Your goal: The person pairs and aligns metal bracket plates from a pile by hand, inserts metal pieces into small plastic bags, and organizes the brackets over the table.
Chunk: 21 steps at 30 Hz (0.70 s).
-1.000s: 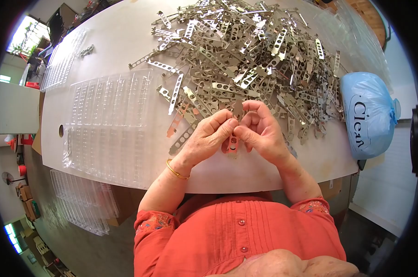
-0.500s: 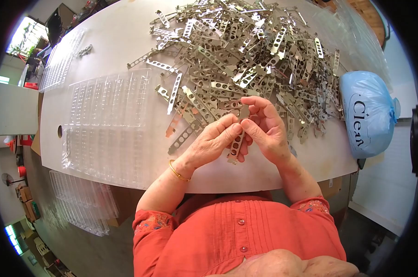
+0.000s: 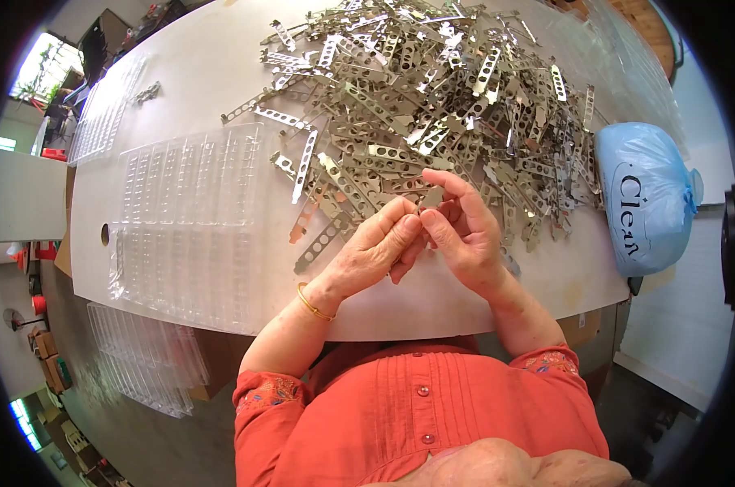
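My left hand [image 3: 377, 246] and my right hand [image 3: 469, 242] meet over the near side of the table, fingers closed together on one metal bracket [image 3: 433, 197]. Only its flat grey end shows above my fingertips; the rest is hidden behind the fingers or turned edge-on. Just beyond my hands lies a large heap of metal brackets [image 3: 416, 105], most of them flat strips with rows of round holes. A few loose ones, such as a holed bracket [image 3: 320, 247], lie by my left wrist.
Clear plastic trays [image 3: 185, 219] lie on the white table [image 3: 201, 73] at left, with more trays [image 3: 148, 361] below its edge. A blue plastic bag [image 3: 647, 199] marked "Clean" sits at the right edge. Clear plastic sheeting [image 3: 619, 65] lies at the back right.
The bracket has been turned between my fingers: its holed strip, which pointed down toward me, no longer shows. Both hands stay in nearly the same place.
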Motion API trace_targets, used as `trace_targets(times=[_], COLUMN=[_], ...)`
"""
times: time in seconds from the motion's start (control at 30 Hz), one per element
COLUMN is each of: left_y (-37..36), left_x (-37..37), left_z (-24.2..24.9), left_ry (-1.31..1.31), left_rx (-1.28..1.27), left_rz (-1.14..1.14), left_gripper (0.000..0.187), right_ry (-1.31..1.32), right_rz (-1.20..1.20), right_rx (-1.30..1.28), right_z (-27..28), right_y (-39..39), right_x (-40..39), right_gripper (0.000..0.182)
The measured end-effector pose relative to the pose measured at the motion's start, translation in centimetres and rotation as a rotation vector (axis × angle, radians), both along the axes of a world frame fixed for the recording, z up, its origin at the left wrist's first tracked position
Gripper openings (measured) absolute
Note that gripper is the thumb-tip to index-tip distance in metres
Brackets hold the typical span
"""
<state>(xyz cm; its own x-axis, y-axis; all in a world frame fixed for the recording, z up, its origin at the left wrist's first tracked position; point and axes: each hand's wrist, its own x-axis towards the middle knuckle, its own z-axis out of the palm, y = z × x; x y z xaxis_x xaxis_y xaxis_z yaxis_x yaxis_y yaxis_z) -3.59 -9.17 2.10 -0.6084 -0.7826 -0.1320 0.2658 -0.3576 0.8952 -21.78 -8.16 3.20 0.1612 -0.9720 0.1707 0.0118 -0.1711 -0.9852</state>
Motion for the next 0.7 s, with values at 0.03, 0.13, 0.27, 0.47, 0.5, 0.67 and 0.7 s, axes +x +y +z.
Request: trace_targets(times=[0.03, 0.13, 0.27, 0.47, 0.5, 0.67, 0.7], left_y=[0.0, 0.0, 0.1, 0.0, 0.0, 0.0, 0.0], left_x=[0.0, 0.1, 0.0, 0.3, 0.3, 0.4, 0.4], left_z=[0.2, 0.3, 0.3, 0.3, 0.3, 0.2, 0.3], left_ry=[-0.016, -0.049, -0.058, -0.109, -0.118, -0.139, -0.133], left_rx=[-0.027, -0.074, -0.105, -0.106, -0.122, -0.149, -0.150], left_rz=[-0.016, -0.040, -0.046, -0.084, -0.088, -0.079, -0.081], left_gripper=[0.027, 0.027, 0.026, 0.028, 0.028, 0.029, 0.028], right_ry=[-0.001, -0.087, -0.099, -0.082, -0.050, -0.076, -0.079], right_rz=[0.003, 0.009, 0.077, 0.073, 0.053, 0.059, 0.057], right_rx=[-0.001, 0.035, 0.086, 0.068, 0.026, 0.040, 0.042], right_z=[0.1, 0.2, 1.4, 0.5, 0.2, 0.3, 0.3], right_y=[0.0, 0.1, 0.4, 0.5, 0.4, 0.5, 0.5], right_x=[0.1, 0.0, 0.0, -0.2, -0.3, -0.1, 0.0], right_gripper=[0.039, 0.034, 0.028, 0.025, 0.025, 0.025, 0.025])
